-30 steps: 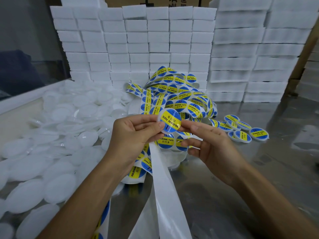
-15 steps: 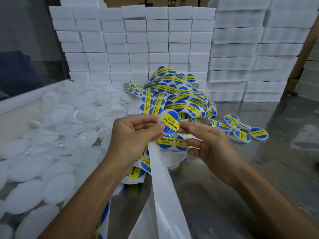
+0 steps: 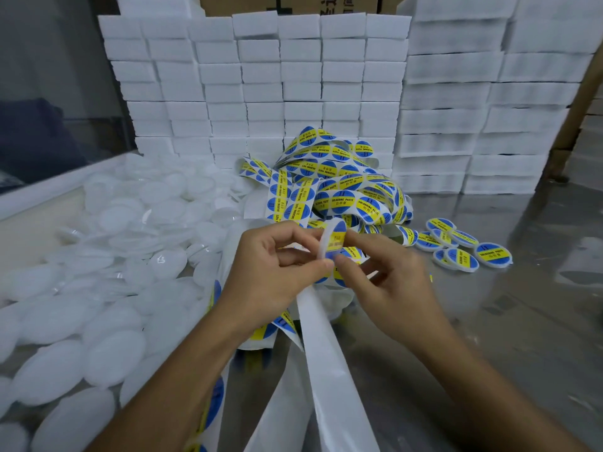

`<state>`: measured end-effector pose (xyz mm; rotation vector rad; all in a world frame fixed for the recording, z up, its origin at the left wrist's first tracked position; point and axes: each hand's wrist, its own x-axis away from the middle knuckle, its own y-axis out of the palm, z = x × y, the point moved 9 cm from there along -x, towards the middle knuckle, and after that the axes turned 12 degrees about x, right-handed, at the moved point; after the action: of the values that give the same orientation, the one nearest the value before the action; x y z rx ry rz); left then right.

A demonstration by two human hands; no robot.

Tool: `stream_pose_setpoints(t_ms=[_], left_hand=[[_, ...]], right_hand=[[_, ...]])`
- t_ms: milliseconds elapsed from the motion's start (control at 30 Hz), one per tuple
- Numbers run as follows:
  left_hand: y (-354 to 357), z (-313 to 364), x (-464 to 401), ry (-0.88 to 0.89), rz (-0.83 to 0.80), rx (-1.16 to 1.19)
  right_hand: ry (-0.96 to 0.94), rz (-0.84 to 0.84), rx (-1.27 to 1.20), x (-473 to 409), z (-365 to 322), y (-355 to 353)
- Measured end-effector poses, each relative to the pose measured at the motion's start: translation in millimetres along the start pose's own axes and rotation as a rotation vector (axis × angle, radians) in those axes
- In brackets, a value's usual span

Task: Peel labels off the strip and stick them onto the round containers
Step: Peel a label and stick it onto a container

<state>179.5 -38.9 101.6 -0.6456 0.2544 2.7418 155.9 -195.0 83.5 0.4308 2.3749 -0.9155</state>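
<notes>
Held edge-on at centre frame: small round white plastic container (image 3: 327,240) bearing a blue-and-yellow round label (image 3: 338,237), pinched by left hand (image 3: 277,272) and right hand (image 3: 388,282). Tangled label strip (image 3: 339,187) heaped at 12 o'clock; labelled containers (image 3: 463,244) at 2 o'clock.

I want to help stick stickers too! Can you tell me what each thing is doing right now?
Left hand: pinches the round container's edge.
Right hand: pinches the container too.
Round container: held up, tilted edge-on, label on it.
Label strip: tangled heap, labels unpeeled.
Labelled containers: lying flat, right side.
Blank containers: piled, unlabelled, left side.
Empty backing: trailing down toward camera.
</notes>
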Motion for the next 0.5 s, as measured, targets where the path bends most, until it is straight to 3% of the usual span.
stream_pose_setpoints(t_ms=[233,500], left_hand=[[12,0,2,-0.053,-0.097,0.162],[14,-13,2,-0.125,-0.108,0.168]], right_hand=[[0.05,-0.023,-0.284,-1,0,-1],[0.103,0.072,-0.482,-6,7,-1]])
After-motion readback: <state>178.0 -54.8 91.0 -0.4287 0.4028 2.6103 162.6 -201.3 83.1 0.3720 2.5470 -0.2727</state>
